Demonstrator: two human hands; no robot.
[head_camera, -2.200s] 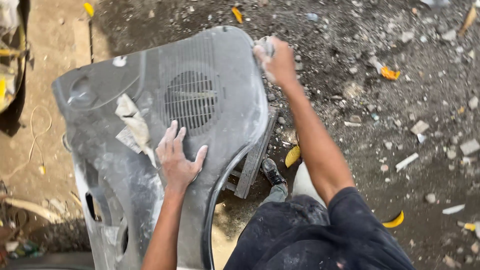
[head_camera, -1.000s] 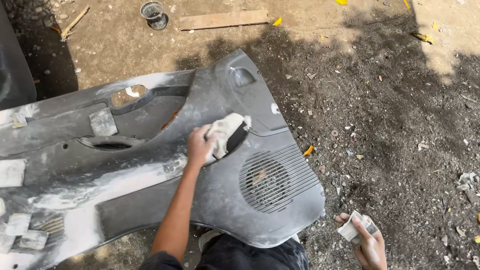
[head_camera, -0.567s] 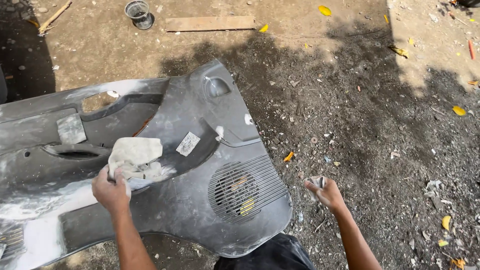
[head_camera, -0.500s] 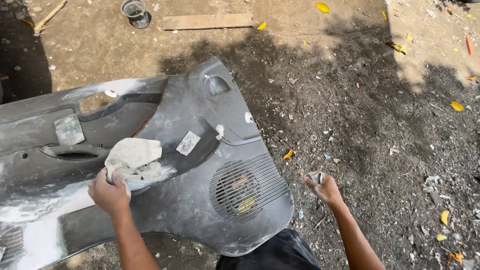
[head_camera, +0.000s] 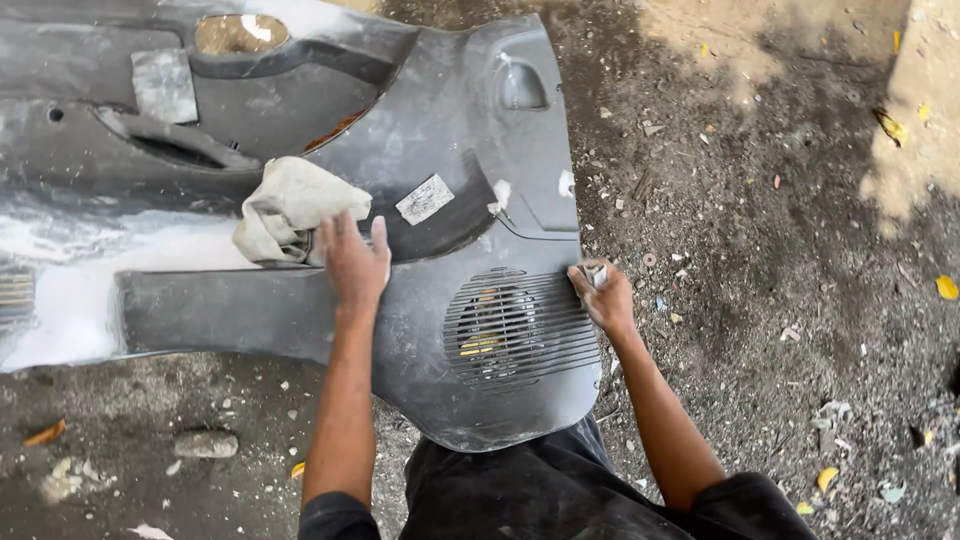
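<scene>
Now back at the panel: right hand (head_camera: 603, 297), half a second ago down on the dirt clear of the edge, pressed against the right rim of the speaker grille (head_camera: 520, 328), fingers closed on a small pale scrap (head_camera: 596, 275), probably sandpaper. Left hand (head_camera: 353, 262) as before, flat on the door panel (head_camera: 470, 150), fingers spread and pinning a crumpled pale cloth (head_camera: 287, 208) rather than gripping it. Looks like rubbing resumed at the grille end. Panel flat on the dirt ground (head_camera: 760, 250), across the knees; long axis left to right, rounded grille end toward the right and near, armrest end off the left edge.
</scene>
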